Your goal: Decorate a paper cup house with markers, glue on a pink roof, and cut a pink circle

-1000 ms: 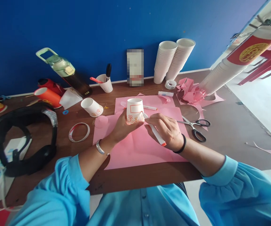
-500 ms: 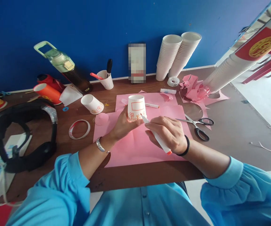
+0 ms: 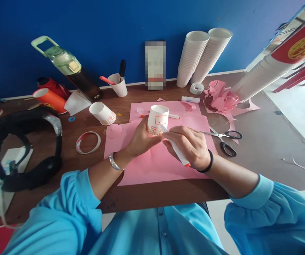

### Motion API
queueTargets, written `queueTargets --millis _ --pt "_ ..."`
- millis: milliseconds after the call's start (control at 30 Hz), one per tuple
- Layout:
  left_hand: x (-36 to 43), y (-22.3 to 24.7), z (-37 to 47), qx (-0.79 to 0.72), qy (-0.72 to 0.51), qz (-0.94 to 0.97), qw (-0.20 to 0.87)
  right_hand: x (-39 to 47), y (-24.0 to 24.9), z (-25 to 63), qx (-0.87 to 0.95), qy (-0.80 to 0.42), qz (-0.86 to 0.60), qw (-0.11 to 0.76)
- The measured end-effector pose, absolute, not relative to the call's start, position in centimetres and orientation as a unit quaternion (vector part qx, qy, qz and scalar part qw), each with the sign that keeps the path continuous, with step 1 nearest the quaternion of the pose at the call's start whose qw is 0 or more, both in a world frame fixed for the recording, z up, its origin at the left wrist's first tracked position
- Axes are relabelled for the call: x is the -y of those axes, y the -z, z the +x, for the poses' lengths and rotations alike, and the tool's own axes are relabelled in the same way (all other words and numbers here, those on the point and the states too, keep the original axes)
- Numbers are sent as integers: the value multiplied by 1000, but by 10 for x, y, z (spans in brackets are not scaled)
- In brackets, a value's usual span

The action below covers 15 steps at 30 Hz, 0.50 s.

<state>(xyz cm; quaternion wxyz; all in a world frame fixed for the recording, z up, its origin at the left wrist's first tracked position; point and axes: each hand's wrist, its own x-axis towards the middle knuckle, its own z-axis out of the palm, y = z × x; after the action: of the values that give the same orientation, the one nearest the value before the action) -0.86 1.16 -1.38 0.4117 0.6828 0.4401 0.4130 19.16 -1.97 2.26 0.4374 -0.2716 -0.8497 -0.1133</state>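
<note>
A white paper cup (image 3: 157,115) with an orange rectangle and flowers drawn on it is gripped in my left hand (image 3: 139,140), above pink paper sheets (image 3: 152,166). My right hand (image 3: 191,145) is closed around a white marker (image 3: 178,151) with an orange end, its tip at the drawn rectangle. Behind the cup lies a second marker (image 3: 174,116) on the pink paper. To the left, another decorated cup (image 3: 102,113) lies tilted on the table.
Scissors (image 3: 223,136) and pink scraps (image 3: 220,99) lie at the right. Tall cup stacks (image 3: 193,56), tape (image 3: 196,88), a pen cup (image 3: 118,86), a phone (image 3: 155,65) and a bottle (image 3: 80,81) stand along the wall. A black headset (image 3: 23,148) lies left.
The held cup has moved slightly right and turned. The marker tip has shifted up from the flowers to the rectangle. The camera view has shifted a little.
</note>
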Motion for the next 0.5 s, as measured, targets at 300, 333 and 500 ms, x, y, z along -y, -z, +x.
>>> queueTargets --millis 300,333,500 --pt "-11 12 -6 -433 -414 696 396 20 -25 189 854 123 -271 426" --pt "-11 12 -6 -434 -412 695 398 19 -25 189 854 123 -270 427" --pt "-10 11 -7 -438 -410 692 401 19 -26 189 854 118 -269 429"
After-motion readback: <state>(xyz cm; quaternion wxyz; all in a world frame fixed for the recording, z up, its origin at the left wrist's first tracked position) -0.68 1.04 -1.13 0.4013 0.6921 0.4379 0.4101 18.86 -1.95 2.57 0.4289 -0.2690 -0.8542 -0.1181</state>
